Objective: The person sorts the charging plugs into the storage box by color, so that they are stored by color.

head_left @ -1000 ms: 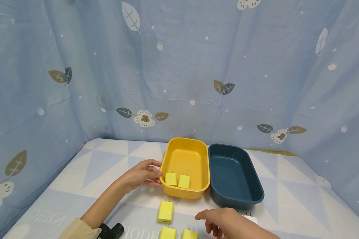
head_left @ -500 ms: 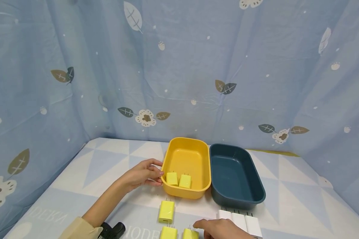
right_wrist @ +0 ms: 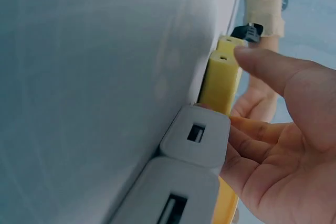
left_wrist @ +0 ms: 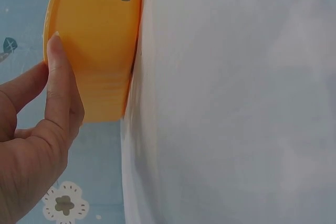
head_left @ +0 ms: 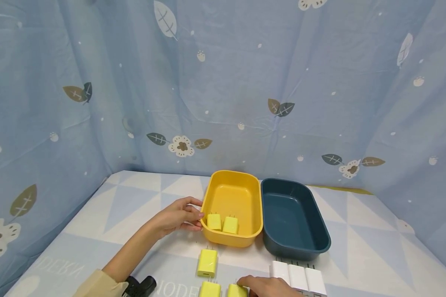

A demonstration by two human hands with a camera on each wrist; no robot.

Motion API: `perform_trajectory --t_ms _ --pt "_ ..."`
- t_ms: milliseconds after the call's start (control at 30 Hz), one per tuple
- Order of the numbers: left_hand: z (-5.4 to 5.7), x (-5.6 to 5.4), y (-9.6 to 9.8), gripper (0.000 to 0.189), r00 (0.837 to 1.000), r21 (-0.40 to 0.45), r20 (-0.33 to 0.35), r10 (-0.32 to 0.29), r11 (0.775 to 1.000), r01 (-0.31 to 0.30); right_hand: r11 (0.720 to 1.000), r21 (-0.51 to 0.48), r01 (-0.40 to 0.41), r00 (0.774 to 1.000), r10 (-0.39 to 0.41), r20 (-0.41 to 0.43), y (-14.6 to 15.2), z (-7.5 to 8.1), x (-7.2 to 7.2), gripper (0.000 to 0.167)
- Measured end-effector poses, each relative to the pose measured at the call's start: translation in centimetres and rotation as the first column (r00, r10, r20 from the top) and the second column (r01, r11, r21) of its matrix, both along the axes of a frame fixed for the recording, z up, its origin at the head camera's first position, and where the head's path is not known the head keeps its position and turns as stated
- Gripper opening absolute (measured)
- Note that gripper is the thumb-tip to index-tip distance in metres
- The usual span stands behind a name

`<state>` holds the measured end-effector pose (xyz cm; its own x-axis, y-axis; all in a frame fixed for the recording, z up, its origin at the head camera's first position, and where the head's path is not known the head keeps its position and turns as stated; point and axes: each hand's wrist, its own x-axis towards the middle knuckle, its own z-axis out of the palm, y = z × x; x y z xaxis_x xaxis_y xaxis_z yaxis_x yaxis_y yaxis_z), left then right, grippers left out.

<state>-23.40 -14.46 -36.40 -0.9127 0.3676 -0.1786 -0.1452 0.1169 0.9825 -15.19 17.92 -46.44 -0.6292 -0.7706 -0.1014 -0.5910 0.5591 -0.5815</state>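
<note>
My left hand (head_left: 180, 214) pinches the near-left rim of a yellow plastic bin (head_left: 241, 196); thumb and fingers meet at that rim in the left wrist view. Two yellow charger plugs (head_left: 222, 224) stand inside the bin, prongs up. On the table at its front are three more: one farther back (head_left: 207, 262), one at the lower edge (head_left: 209, 289), and one (head_left: 237, 290) beside my right hand (head_left: 269, 286). That hand's thumb and fingers are spread around this last charger plug, thumb tip just over its port end in the right wrist view. Firm contact cannot be made out.
A dark blue bin (head_left: 291, 218) stands against the yellow one's right side. Three white charger plugs (head_left: 298, 277) lie in a row right of my right hand. A black strapped device (head_left: 139, 286) sits by the left wrist. Patterned cloth (head_left: 223, 82) hangs behind the table.
My right hand has moved left and down, from above the white charger plugs to the nearest yellow one, uncovering the white row. The left hand stays at the yellow bin's rim.
</note>
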Motion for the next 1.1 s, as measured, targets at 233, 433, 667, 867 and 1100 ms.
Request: perform_trajectory --t_ms 233,433,667,867,1100 --pt "-0.1 -0.1 0.0 0.046 1.0 0.006 0.004 0.0 1.0 0.0 1.0 -0.009 0.008 1.0 -0.008 -0.001 -0.2 -0.1 -0.1 0.041" --pt "0.0 0.0 0.1 0.045 1.0 0.003 0.0 0.002 1.0 -0.002 0.999 -0.023 0.041 0.995 -0.039 0.088 -0.1 -0.4 -0.4 0.039" --pt "-0.1 0.1 0.0 0.046 1.0 0.011 -0.003 -0.004 1.0 0.004 0.995 -0.019 0.098 0.984 -0.094 0.148 -0.8 1.0 0.3 0.035" --pt "-0.2 0.1 -0.1 0.046 1.0 0.017 -0.011 -0.009 1.0 0.009 0.99 -0.001 0.139 0.981 -0.137 0.138 -2.0 4.4 1.7 0.029" --pt "-0.3 0.2 0.0 0.047 1.0 0.022 -0.018 -0.012 1.0 0.012 0.996 -0.047 0.08 0.992 -0.075 0.105 -0.9 1.9 0.6 0.03"
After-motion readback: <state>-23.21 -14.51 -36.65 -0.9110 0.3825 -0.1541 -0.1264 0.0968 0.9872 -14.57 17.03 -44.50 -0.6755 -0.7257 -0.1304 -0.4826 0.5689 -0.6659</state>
